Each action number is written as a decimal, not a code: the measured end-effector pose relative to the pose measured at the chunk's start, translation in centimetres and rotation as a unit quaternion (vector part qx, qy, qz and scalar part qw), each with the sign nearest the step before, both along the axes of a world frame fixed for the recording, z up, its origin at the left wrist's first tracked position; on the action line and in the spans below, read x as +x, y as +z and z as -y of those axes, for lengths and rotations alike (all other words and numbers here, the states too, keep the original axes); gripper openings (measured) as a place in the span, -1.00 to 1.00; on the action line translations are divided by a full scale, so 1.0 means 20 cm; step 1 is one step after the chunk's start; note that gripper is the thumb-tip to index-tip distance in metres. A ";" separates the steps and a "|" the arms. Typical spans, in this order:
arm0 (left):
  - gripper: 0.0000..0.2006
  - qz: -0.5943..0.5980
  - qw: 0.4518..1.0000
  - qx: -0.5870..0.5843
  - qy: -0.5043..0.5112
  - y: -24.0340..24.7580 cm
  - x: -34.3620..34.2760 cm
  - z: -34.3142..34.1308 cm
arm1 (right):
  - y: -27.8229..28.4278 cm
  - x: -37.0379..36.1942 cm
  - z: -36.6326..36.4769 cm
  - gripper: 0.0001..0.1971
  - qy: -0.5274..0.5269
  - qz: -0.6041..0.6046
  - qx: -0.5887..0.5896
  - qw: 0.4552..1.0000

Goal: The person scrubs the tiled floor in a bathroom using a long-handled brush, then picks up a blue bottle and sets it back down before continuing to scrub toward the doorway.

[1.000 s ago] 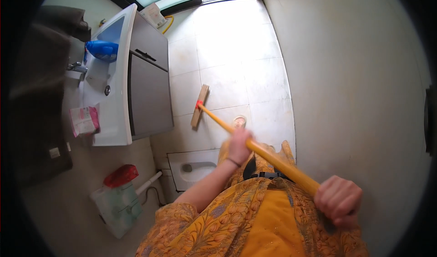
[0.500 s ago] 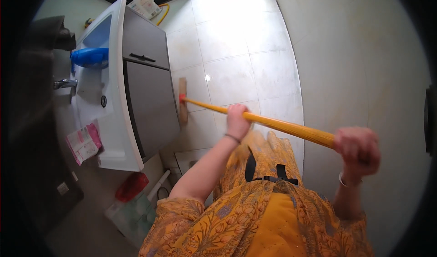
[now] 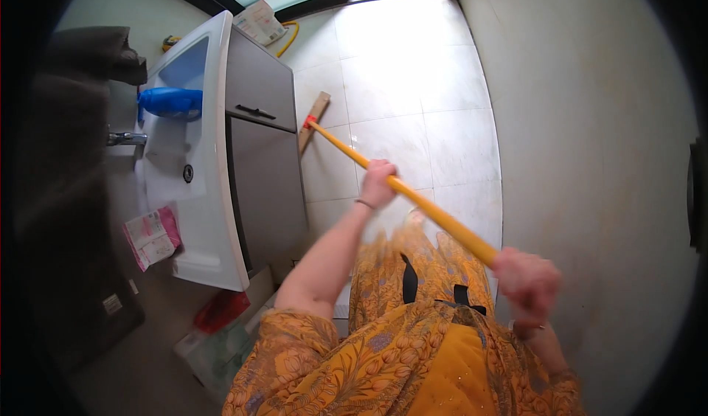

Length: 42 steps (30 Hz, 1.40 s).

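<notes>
A long broom point(image 3: 442, 220) with a thick yellow handle slants across the middle of the view. Its flat brown bar-shaped head point(image 3: 319, 109), with a red socket, rests on the floor against the vanity cabinet's lower edge. What lies under the head, bristles or a blade, is hidden. Partway up the handle, my left hand point(image 3: 377, 184) is wrapped round it. Closed over the handle's upper end is my right hand point(image 3: 527, 285), slightly blurred, near my waist on the right.
On the left stands a grey vanity cabinet point(image 3: 267, 187) under a white sink point(image 3: 234, 217). In the sink lies a blue bottle point(image 3: 171, 102); a pink-and-white packet point(image 3: 153, 237) sits at its near end. Beyond is a yellow hose point(image 3: 290, 38). A bare wall point(image 3: 568, 136) bounds the right.
The broom head has moved farther away along the cabinet and turned to a slant. My right hand has come left and down, and the handle now slopes more steeply.
</notes>
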<state>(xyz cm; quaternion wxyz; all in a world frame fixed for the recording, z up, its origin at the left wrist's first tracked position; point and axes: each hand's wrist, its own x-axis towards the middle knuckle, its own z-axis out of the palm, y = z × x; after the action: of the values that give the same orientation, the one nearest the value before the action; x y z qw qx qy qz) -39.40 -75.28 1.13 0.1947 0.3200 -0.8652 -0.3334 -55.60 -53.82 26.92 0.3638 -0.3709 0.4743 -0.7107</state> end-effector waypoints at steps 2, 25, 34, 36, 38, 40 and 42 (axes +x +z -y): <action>-0.81 0.035 0.999 0.014 -0.024 -0.04 0.09 0.13 | -0.06 0.02 0.07 -0.75 0.066 -0.008 -0.024 0.998; -0.61 -0.074 0.991 0.108 -0.014 0.55 -0.50 -0.25 | 0.59 -0.66 0.10 -0.59 0.027 -0.193 -0.231 0.953; -0.77 -0.014 0.953 0.051 0.300 0.51 0.52 0.18 | 0.54 -0.50 0.58 -0.70 0.075 -0.305 -0.115 0.943; -0.76 -0.044 0.938 0.026 0.343 0.53 0.69 0.35 | 0.53 -0.43 0.72 -0.70 0.071 -0.283 -0.111 0.950; -0.76 -0.089 0.918 -0.035 0.386 0.57 0.82 0.57 | 0.54 -0.37 0.85 -0.70 0.065 -0.274 -0.110 0.953; -0.74 -0.106 0.889 -0.063 0.441 0.60 0.93 0.81 | 0.55 -0.29 0.98 -0.70 0.069 -0.264 -0.115 0.955; -0.71 -0.133 0.860 -0.049 0.490 0.65 1.06 1.04 | 0.59 -0.20 1.08 -0.71 0.032 -0.275 -0.106 0.955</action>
<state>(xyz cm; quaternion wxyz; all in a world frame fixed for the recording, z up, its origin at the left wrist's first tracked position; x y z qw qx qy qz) -18.27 -96.00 14.14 0.4613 0.6457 -0.5776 -0.1917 -59.66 -75.50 38.82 0.2008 -0.6035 0.4659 -0.6152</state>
